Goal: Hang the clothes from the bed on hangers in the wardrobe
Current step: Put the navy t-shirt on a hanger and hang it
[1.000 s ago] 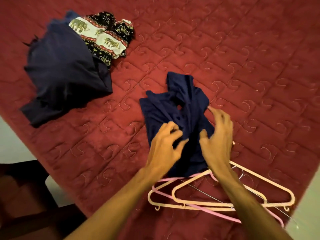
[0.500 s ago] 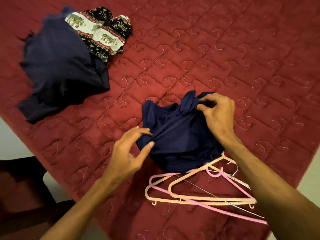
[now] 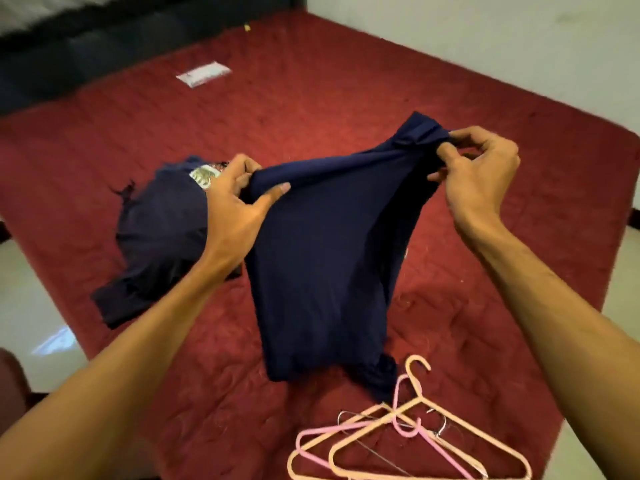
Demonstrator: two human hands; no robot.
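- Mostly, a red quilted bedcover (image 3: 311,98) fills the view, with a dark headboard (image 3: 104,39) along its far edge, a white wall (image 3: 485,46) behind on the right and pale glossy floor (image 3: 27,306) on both sides.
- A small white packet (image 3: 203,73) lies flat near the headboard; its print is too blurred to read.
- Both hands hold a navy garment (image 3: 322,254) up over the cover. The left hand (image 3: 232,209) pinches its edge between thumb and curled fingers, and the right hand (image 3: 481,178) pinches a bunched part with thumb and fingertips. Its lower end reaches the cover just beside the hangers (image 3: 398,441).
- The hangers, pink and peach, lie overlapped and are cut off by the bottom edge.
- A dark clothes pile (image 3: 162,237) lies to the left, partly hidden behind the left hand, with a patterned cloth (image 3: 204,174) peeping out on top.
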